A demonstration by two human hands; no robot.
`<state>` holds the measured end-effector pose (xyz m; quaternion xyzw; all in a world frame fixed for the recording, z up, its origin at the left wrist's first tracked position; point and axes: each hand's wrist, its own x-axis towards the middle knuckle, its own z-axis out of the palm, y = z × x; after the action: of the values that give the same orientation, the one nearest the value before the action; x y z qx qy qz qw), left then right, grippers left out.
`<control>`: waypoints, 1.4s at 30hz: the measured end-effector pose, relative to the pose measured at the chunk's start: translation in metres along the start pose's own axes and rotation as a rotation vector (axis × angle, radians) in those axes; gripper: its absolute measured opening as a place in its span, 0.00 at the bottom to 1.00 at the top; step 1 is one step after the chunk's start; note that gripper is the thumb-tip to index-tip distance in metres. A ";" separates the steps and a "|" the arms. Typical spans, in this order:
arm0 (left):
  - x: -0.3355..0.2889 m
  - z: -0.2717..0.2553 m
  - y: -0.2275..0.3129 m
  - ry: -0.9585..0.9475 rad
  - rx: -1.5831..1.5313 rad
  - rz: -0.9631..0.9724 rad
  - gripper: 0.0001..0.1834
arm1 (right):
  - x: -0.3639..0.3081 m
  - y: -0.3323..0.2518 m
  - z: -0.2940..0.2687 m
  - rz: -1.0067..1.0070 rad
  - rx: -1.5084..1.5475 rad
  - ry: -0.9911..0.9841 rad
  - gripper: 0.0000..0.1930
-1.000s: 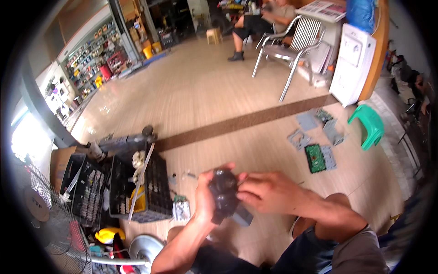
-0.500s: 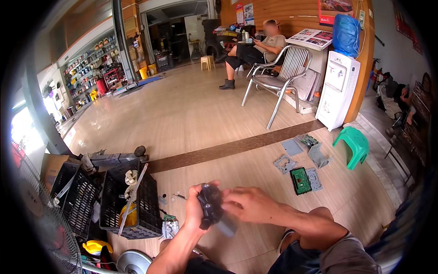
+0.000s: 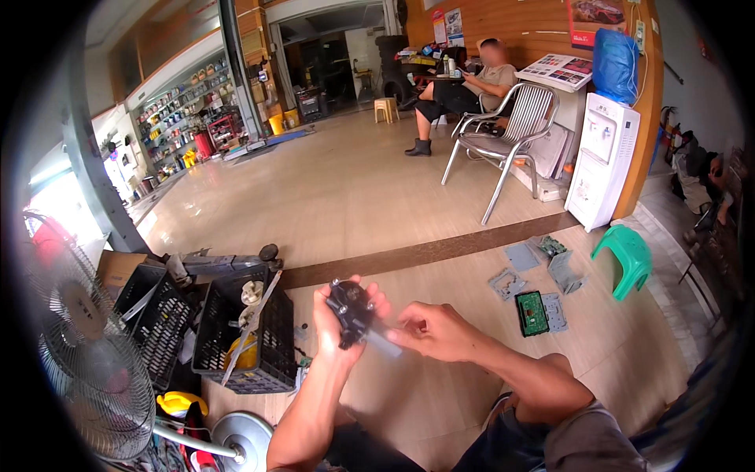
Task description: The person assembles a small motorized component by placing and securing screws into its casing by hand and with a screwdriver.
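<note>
A black plastic housing point(image 3: 351, 308) with several small shiny screws rests in my left hand point(image 3: 323, 330), whose fingers are closed around it. Beside its lower right side is a pale, greyish translucent piece point(image 3: 384, 344), smeared by motion; I cannot tell whether it is joined to the housing. My right hand point(image 3: 434, 329) is just right of that piece, thumb and fingers curled into a pinch. What sits between those fingertips, if anything, is blurred.
Black crates point(image 3: 255, 346) with parts and a standing fan point(image 3: 98, 330) are at left. Circuit boards point(image 3: 532, 313) and grey metal plates point(image 3: 521, 256) lie on the floor at right, near a green stool point(image 3: 624, 259). Farther back are a metal chair point(image 3: 511, 138), a water dispenser point(image 3: 602, 161) and a seated person point(image 3: 494, 79).
The whole view has shifted, with the room moving right in the picture. My right hand has come away slightly from the housing, and the pale piece shows higher beside it.
</note>
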<state>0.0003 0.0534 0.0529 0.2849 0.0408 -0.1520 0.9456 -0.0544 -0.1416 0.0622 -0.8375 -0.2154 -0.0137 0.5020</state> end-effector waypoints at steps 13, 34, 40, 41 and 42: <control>-0.034 0.043 0.025 -0.144 0.028 -0.058 0.27 | -0.007 -0.042 0.022 0.187 0.609 -0.259 0.16; 0.012 0.026 -0.010 -0.381 0.156 -0.039 0.41 | 0.031 -0.025 0.002 0.263 0.397 0.070 0.13; 0.010 0.023 0.007 -0.200 0.081 -0.041 0.37 | 0.052 -0.008 0.004 0.115 0.145 -0.071 0.18; 0.016 0.024 0.007 -0.129 0.043 -0.101 0.37 | 0.053 0.002 0.003 0.073 0.051 -0.107 0.17; 0.023 0.021 0.006 -0.102 -0.002 -0.182 0.37 | 0.053 0.004 -0.002 0.109 0.035 -0.099 0.17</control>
<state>0.0237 0.0405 0.0697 0.2708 0.0185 -0.2517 0.9290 -0.0046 -0.1268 0.0728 -0.8386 -0.1942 0.0591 0.5055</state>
